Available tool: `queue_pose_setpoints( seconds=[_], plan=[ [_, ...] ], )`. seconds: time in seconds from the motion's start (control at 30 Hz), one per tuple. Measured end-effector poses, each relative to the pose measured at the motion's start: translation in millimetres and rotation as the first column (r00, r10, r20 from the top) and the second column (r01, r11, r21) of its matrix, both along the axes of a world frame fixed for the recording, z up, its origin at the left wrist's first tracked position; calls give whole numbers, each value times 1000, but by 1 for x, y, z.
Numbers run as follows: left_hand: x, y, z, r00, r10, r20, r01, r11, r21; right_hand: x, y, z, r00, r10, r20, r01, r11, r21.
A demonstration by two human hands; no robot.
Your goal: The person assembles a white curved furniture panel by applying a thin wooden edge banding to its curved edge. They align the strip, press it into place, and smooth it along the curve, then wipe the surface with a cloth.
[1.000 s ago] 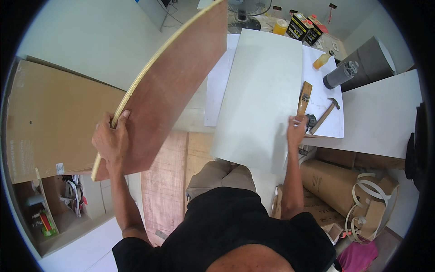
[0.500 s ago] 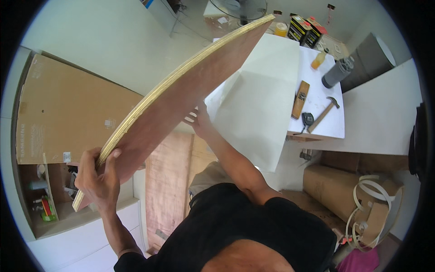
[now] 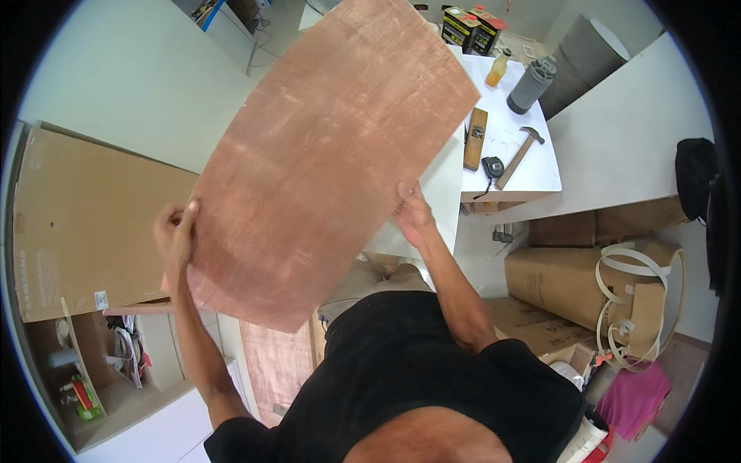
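Now, panel [image 3: 332,154], between left hand [image 3: 176,235] and right hand [image 3: 415,214]

"What's being worn here?"
"A black shirt [image 3: 440,363] with short sleeves [image 3: 536,378], dark all over."
"Its neckline [image 3: 424,403]?"
"Wide, cut in a rounded curve."
"And past the shirt?"
"Khaki trousers [image 3: 370,282] just beyond its hem [image 3: 386,298]; bare forearms [image 3: 455,282] and bare hands [image 3: 417,220] beyond its sleeves."

Bright light, left hand [image 3: 176,235] slightly blurred, black fisheye corners
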State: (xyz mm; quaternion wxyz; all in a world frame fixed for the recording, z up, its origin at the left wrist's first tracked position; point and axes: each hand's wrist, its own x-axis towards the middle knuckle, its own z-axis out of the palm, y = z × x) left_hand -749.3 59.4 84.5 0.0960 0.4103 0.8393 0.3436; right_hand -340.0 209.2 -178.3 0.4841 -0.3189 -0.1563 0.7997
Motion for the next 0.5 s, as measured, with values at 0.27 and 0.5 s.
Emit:
queue_pose_setpoints(
  seconds=[0.27,0.5],
  plan=[
    [9,118,-171,929,-222,297,257,963,-85,94,-8,47,974,-123,188,96,984,148],
    [51,176,-254,815,-314,487,472,847,-244,113,-9,101,861,-309,404,264,951,164]
  ],
)
